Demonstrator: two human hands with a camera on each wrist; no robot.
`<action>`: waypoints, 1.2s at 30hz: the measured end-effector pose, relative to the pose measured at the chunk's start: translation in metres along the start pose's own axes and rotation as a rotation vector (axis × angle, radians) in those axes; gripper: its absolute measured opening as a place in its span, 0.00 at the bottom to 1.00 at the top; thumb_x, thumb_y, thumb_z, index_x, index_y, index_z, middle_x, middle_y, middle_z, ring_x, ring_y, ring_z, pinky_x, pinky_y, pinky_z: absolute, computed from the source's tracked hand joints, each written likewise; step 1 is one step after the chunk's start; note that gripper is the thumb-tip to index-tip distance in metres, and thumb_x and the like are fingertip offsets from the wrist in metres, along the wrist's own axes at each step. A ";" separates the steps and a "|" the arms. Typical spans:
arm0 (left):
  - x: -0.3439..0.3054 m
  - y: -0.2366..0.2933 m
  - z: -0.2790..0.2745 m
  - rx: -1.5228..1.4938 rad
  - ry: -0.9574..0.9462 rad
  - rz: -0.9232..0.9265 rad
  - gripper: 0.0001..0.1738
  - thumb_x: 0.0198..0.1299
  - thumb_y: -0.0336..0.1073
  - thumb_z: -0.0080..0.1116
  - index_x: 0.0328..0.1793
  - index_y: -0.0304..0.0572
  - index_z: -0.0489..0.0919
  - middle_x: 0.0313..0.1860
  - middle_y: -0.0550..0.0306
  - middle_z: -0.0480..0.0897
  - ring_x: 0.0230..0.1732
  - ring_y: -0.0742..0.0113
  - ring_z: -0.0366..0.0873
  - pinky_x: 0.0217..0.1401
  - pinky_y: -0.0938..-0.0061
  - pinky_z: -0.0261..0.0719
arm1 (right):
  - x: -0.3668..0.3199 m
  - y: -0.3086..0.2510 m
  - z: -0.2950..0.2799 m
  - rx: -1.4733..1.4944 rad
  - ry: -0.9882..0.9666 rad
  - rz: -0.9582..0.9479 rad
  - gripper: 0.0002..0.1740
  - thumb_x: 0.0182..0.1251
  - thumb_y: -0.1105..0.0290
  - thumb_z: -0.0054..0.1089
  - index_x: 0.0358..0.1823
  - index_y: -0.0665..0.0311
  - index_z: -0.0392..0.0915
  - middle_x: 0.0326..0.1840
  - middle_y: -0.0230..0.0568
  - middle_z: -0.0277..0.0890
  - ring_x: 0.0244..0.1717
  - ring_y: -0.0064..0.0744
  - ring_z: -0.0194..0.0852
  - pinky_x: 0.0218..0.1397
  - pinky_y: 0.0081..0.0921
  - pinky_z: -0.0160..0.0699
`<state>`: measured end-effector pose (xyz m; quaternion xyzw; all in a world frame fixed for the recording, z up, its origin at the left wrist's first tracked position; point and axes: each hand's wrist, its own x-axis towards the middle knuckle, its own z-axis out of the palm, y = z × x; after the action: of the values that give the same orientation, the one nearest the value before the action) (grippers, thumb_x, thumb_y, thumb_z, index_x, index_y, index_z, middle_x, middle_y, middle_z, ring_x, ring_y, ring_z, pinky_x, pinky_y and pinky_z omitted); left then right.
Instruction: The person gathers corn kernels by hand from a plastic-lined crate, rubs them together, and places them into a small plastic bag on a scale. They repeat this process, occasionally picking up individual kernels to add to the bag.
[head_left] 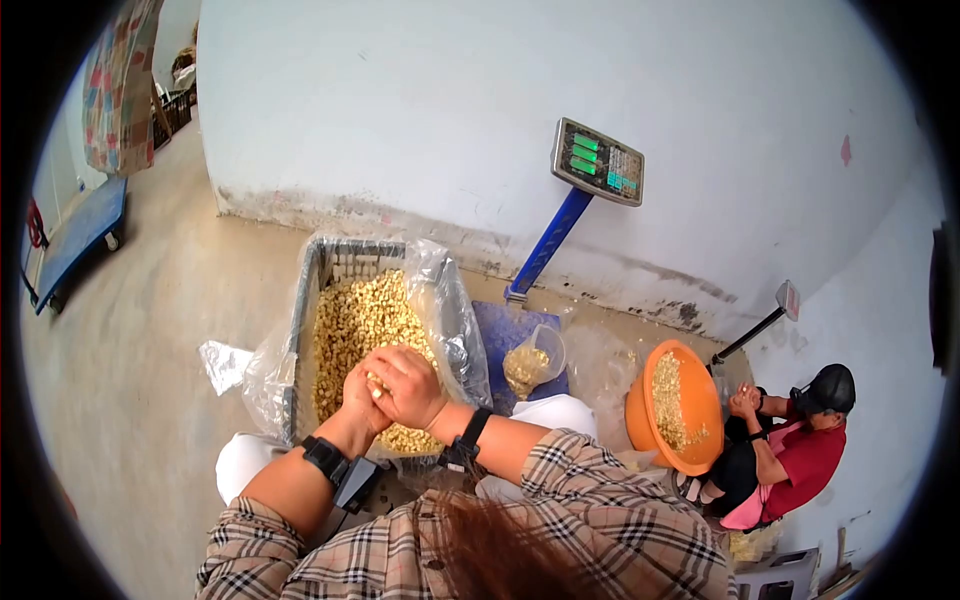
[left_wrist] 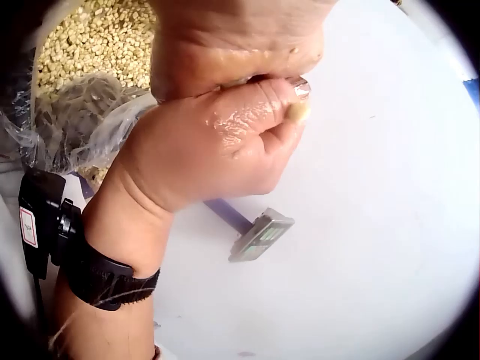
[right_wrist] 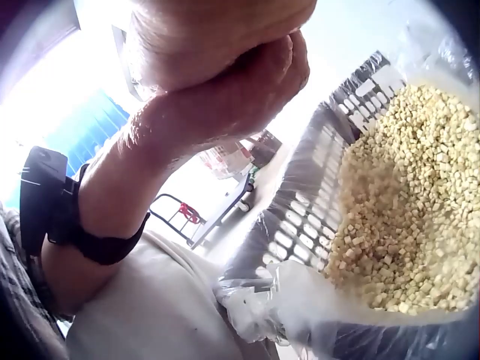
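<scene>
Both hands are pressed together above a crate (head_left: pixel 297 330) of pale yellow diced pieces (head_left: pixel 365 320). My left hand (head_left: pixel 362 408) is curled against my right hand (head_left: pixel 408 385), with a few of the pieces showing between them. In the left wrist view, a pale piece (left_wrist: pixel 298 112) sticks out by the thumb of my right hand (left_wrist: pixel 225 146), whose skin looks wet. My left hand (right_wrist: pixel 225 105) lies under the right one in the right wrist view. What lies deeper between the palms is hidden.
Clear plastic lines the crate. To its right, a clear scoop (head_left: pixel 548 350) of pieces sits on a blue platform scale (head_left: pixel 490 325). Beyond, a person (head_left: pixel 800 450) sits by an orange basin (head_left: pixel 640 410). A blue trolley (head_left: pixel 85 240) stands at far left.
</scene>
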<state>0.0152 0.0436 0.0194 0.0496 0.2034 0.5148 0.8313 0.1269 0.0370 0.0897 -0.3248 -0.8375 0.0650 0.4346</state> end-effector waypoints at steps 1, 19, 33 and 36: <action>-0.005 0.001 0.012 -0.084 0.049 -0.055 0.27 0.60 0.59 0.45 0.49 0.44 0.74 0.45 0.52 0.77 0.47 0.58 0.76 0.50 0.64 0.76 | 0.000 0.000 -0.002 -0.002 0.012 -0.013 0.11 0.55 0.66 0.55 0.36 0.65 0.76 0.42 0.43 0.73 0.43 0.46 0.71 0.52 0.39 0.69; -0.016 -0.007 0.044 0.226 0.037 -0.116 0.25 0.55 0.50 0.60 0.52 0.41 0.73 0.47 0.54 0.77 0.49 0.62 0.75 0.54 0.66 0.74 | -0.017 0.029 -0.008 0.036 0.063 -0.083 0.07 0.42 0.67 0.58 0.22 0.61 0.74 0.31 0.36 0.71 0.38 0.38 0.68 0.44 0.37 0.66; 0.018 -0.018 0.024 0.169 -0.032 -0.209 0.20 0.54 0.43 0.58 0.49 0.41 0.74 0.41 0.55 0.78 0.41 0.61 0.77 0.46 0.67 0.77 | -0.037 0.051 -0.002 -0.048 -0.003 0.005 0.07 0.40 0.65 0.58 0.16 0.59 0.72 0.24 0.34 0.69 0.35 0.36 0.66 0.39 0.35 0.63; 0.012 -0.018 0.027 0.115 0.049 -0.228 0.24 0.56 0.50 0.58 0.52 0.42 0.73 0.45 0.54 0.77 0.45 0.60 0.76 0.49 0.65 0.77 | -0.035 0.054 -0.001 -0.046 0.014 0.002 0.07 0.41 0.65 0.58 0.18 0.58 0.73 0.27 0.33 0.69 0.36 0.35 0.67 0.41 0.35 0.63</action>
<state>0.0450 0.0490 0.0352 0.0613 0.2571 0.4053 0.8751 0.1681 0.0575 0.0451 -0.3359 -0.8354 0.0436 0.4329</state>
